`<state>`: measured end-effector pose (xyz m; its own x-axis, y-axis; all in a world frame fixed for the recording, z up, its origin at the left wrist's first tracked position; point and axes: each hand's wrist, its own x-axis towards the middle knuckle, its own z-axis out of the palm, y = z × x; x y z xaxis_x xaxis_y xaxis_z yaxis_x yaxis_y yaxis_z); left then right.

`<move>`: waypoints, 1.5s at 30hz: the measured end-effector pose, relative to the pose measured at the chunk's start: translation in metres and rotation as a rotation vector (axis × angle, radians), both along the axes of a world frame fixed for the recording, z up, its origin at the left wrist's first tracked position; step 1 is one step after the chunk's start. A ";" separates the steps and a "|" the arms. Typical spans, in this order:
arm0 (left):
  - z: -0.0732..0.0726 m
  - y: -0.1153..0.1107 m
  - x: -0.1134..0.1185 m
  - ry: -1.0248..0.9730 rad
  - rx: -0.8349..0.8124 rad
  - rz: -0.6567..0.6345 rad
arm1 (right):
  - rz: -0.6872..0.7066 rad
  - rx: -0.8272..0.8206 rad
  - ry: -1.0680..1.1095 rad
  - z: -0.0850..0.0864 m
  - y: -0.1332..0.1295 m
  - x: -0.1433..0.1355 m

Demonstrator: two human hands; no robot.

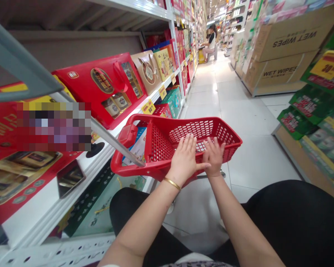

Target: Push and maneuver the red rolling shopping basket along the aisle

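Observation:
A red plastic shopping cart [161, 128] with perforated walls stands close in front of my knees. Over its near rim reaches my left hand [185, 154], fingers stretched out side by side, thumb pointing right, a gold bangle on the wrist. My right hand [213, 157] is just to its right, fingers extended over the basket, the left thumb at its edge. Neither hand shows anything held. Whether the palms touch the cart is hidden. A grey metal bar [114, 142] slants down to the cart's left side.
Along the left runs a shelf with red gift boxes [100, 87] and yellow price tags [148, 107]. Wet wipes cartons [281, 70] and green packs [317, 104] are stacked at right. A seated person [211, 42] is far down the tiled aisle [211, 92].

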<state>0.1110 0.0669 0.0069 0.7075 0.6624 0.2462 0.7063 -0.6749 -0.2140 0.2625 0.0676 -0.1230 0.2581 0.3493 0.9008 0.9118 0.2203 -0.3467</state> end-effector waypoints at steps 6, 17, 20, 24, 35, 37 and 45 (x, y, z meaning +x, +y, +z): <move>0.001 -0.002 0.000 0.009 0.002 -0.006 | -0.107 -0.028 0.043 -0.013 0.002 0.011; 0.002 -0.001 0.000 0.016 -0.014 0.006 | -0.048 -0.076 -0.022 -0.033 -0.001 -0.014; 0.002 -0.002 0.002 0.022 -0.006 0.008 | -0.149 -0.048 0.125 -0.039 0.003 0.003; 0.002 -0.001 0.005 0.016 0.003 0.008 | -0.226 0.001 0.350 -0.042 0.007 0.007; 0.002 -0.001 0.004 0.029 0.009 0.010 | -0.181 -0.007 0.265 -0.037 0.007 0.004; 0.003 -0.001 0.004 0.031 0.009 0.014 | -0.198 0.016 0.392 -0.036 0.008 0.004; 0.005 0.000 0.007 0.066 0.018 -0.001 | -0.063 -0.014 0.307 -0.046 0.008 -0.030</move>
<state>0.1175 0.0672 0.0114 0.7232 0.6575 0.2112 0.6896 -0.6711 -0.2722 0.2327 0.0754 -0.1693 0.5390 0.3356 0.7726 0.7756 0.1600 -0.6106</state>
